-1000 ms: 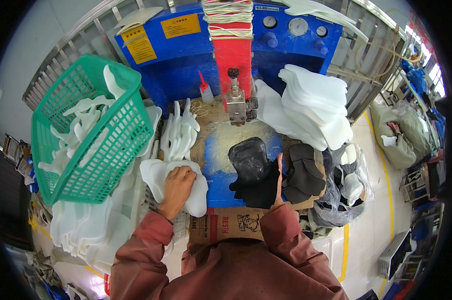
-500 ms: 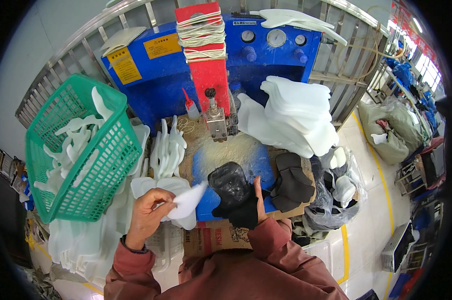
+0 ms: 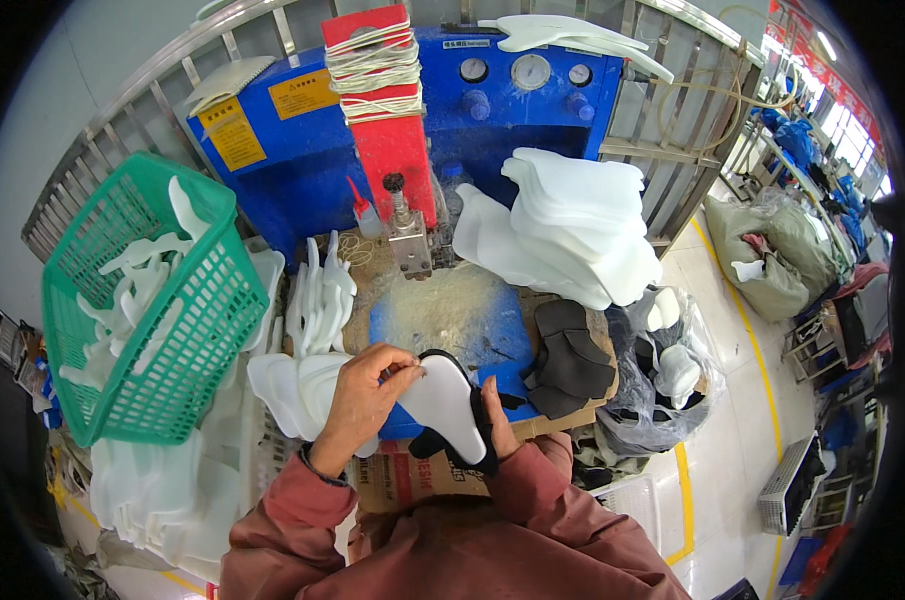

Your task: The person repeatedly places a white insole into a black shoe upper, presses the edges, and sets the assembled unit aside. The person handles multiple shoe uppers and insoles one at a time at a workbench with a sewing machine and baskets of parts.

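Observation:
A white sole-shaped foam pad lies over a black fabric piece, whose edges show around it. My left hand pinches the pad's upper left edge between thumb and fingers. From the right, my right hand grips the black piece by its side, thumb up; part of its fingers is hidden underneath. Both pieces are held above the near edge of a blue board dusted with pale powder. Left of my left hand lie more white pads. A stack of dark grey pieces rests to the right.
A red arm wound with cord carries a metal head over the board, before a blue machine with gauges. Left stands a green basket of white pieces. White foam sheets are piled behind right; a plastic bag stands below.
My left hand has moved right with the white pad and laid it onto the black piece. My right hand has shifted slightly left and nearer, keeping hold of the black piece.

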The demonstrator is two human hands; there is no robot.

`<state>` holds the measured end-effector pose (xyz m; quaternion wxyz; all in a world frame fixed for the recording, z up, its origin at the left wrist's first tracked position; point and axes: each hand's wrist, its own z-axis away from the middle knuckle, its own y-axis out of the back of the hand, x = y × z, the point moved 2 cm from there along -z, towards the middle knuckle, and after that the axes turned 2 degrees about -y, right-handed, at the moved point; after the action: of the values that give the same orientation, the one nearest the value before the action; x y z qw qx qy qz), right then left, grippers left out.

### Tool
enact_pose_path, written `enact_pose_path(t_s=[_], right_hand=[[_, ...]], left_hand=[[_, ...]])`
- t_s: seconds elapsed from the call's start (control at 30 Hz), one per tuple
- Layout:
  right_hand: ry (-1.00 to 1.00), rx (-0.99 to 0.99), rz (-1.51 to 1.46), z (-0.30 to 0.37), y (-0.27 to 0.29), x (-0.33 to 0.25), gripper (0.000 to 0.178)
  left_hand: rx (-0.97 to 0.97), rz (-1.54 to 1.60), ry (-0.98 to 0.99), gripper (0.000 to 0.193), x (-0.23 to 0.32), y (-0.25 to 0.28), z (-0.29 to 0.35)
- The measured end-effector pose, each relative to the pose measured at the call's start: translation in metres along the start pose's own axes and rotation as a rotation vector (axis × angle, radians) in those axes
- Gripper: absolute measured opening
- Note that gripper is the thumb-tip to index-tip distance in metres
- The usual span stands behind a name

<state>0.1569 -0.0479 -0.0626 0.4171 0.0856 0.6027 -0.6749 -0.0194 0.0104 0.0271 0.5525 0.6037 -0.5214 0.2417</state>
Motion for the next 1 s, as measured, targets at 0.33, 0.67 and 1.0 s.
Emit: enact_pose_path(t_s=[0.33, 0.67, 1.0], right_hand=[[0.018, 0.025, -0.045, -0.003, 0.006, 0.006, 0.083], [-0.015, -0.062, -0.017, 0.000, 0.000, 0.005, 0.084], [0.021, -0.125, 0.099, -0.001, 0.012, 0.008, 0.076]], left_hand=[[0.059, -0.081, -0.003, 0.011, -0.004, -0.004, -0.002], [0.074, -0.161, -0.011, 0.012, -0.005, -0.004, -0.003], [0.072, -0.263, -0.072, 0.017, -0.016, -0.006, -0.001]])
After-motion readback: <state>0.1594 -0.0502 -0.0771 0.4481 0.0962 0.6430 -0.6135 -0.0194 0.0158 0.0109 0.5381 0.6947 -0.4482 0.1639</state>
